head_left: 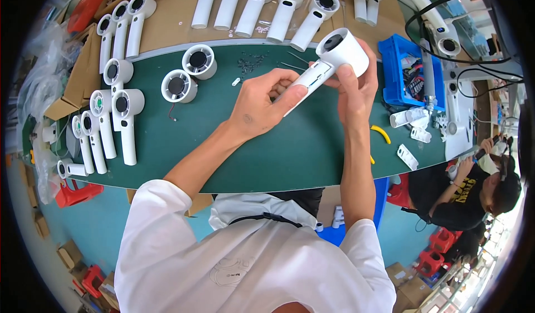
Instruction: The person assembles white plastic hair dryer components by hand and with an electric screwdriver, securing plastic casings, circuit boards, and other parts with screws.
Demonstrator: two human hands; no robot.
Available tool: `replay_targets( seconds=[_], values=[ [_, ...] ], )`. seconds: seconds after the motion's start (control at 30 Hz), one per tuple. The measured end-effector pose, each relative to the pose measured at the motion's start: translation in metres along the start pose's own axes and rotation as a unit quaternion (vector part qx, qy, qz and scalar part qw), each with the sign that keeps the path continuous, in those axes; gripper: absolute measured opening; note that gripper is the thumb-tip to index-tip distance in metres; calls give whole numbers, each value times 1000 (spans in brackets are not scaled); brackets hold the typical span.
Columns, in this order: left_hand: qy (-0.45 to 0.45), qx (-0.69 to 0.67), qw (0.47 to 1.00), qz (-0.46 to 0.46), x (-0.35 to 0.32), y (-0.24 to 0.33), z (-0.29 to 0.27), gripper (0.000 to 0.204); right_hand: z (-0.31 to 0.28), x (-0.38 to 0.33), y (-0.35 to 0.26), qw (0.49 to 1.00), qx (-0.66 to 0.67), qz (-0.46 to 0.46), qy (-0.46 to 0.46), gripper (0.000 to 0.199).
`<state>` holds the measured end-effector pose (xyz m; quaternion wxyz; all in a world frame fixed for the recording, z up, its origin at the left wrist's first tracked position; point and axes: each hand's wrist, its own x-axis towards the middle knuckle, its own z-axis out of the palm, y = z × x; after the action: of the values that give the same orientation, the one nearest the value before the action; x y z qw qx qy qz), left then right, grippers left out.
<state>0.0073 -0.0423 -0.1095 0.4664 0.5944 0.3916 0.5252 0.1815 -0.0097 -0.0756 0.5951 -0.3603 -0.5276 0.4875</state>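
Above the far middle of the green table I hold a white handheld fan [346, 52], tilted with its round head up and to the right. My left hand [262, 104] is closed round the lower handle, thumb along its side. My right hand [358, 87] grips the head from the right, its thumb near the neck. A long slot in the handle faces up, with parts showing inside. Left of my hands lie two loose round fan heads [199, 61], the nearer one [179, 86] trailing a thin wire. Small dark screws [251, 62] are scattered beyond my left hand, close to thin metal tweezers [293, 65].
Several white fans [257, 6] line the back on brown cardboard; more [127, 126] stand at left. On the right are a blue bin [394, 74], white shell pieces [408, 157] and a yellow-handled tool [381, 134]. A black cable [409, 26] loops overhead. Another person [454, 193] sits right.
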Motion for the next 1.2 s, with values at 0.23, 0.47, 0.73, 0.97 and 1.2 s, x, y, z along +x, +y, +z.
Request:
replay_targets(
  seconds=[0.23, 0.47, 0.73, 0.97, 1.2],
  values=[
    [-53, 46, 997, -38, -3, 2, 1, 34, -2, -5, 11, 999, -9, -5, -45, 60],
    [43, 205, 976, 53, -5, -1, 8, 36, 11, -7, 2, 999, -22, 30, 0, 64],
    [26, 106, 994, 24, 0, -1, 3, 37, -18, 5, 13, 998, -41, -54, 4, 66],
    [28, 372, 924, 87, 1, -7, 1, 29, -44, 6, 11, 910, 414, -10, -32, 64],
    [4, 457, 879, 134, 3, -16, 2, 31, -40, 7, 29, 700, 707, 98, -25, 72]
  ],
)
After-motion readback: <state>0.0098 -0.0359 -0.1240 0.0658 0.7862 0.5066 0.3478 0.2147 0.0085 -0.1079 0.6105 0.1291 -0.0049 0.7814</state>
